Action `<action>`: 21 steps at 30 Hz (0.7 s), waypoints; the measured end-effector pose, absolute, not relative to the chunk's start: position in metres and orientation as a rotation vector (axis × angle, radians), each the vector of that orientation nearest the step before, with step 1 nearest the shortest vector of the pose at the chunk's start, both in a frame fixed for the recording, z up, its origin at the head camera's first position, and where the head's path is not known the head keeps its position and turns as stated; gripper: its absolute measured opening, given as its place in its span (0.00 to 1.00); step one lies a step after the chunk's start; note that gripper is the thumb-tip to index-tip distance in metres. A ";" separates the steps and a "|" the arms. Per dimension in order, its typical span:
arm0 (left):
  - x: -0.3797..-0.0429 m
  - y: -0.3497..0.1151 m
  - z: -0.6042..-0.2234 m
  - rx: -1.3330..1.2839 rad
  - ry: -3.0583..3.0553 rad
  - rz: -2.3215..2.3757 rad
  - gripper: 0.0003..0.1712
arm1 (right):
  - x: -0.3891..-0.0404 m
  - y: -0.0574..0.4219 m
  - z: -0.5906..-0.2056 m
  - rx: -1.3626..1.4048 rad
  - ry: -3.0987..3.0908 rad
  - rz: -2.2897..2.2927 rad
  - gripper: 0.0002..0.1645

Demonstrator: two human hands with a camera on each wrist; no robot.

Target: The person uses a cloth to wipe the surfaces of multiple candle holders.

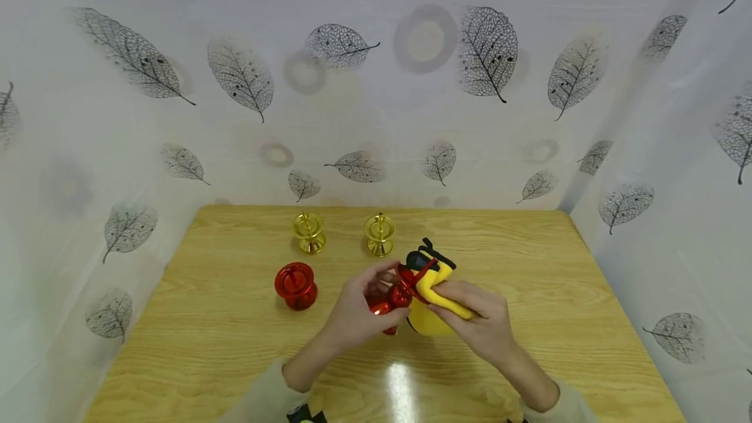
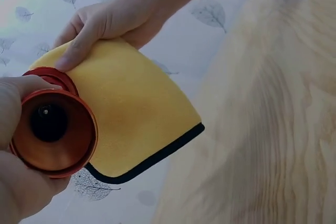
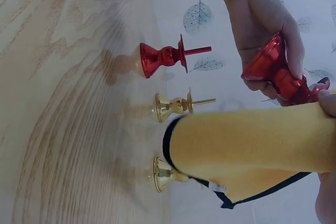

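My left hand (image 1: 362, 311) grips a shiny red candlestick (image 3: 269, 66) by its body, tipped so that its hollow base (image 2: 55, 135) faces the left wrist camera. In my right hand (image 1: 478, 318) is a yellow cloth (image 2: 131, 108) with black edging, pinched between thumb and fingers. The cloth lies against the candlestick's upper dish, and part of it hangs down below the hands. Both hands are close together above the wooden table, over its middle. The right fingers are partly hidden behind the cloth in the left wrist view.
A second red candlestick (image 1: 296, 286) stands left of my left hand. Two gold candlesticks, one at the back left (image 1: 309, 234) and one nearer the middle (image 1: 380, 235), stand toward the far edge of the wooden table (image 1: 235, 344). A leaf-patterned curtain (image 1: 364, 103) surrounds the table.
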State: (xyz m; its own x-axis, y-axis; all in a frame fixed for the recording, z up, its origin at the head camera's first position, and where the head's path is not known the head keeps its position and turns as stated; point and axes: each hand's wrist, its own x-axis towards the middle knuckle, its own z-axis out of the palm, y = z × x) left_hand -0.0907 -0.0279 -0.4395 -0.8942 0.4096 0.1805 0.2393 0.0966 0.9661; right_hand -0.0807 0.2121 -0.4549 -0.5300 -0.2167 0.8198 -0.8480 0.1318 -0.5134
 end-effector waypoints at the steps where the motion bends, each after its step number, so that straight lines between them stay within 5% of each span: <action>1: -0.091 -0.028 -0.439 0.613 2.179 1.924 0.41 | -0.081 0.212 -0.455 1.030 -1.841 1.426 0.13; 16: -0.091 -0.024 -0.429 0.519 1.921 1.950 0.34 | -0.092 0.214 -0.452 1.133 -1.641 1.111 0.11; 21: -0.085 -0.017 -0.429 0.440 2.006 1.970 0.38 | -0.091 0.212 -0.452 1.071 -1.641 1.023 0.13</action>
State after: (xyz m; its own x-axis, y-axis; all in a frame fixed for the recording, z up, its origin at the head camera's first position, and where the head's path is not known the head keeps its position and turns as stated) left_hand -0.0848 -0.0173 -0.4289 -0.9097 0.4152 0.0035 0.0109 0.0156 0.9998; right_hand -0.0908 0.2117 -0.4518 -0.2219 -0.2032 0.9537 -0.9457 0.2829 -0.1598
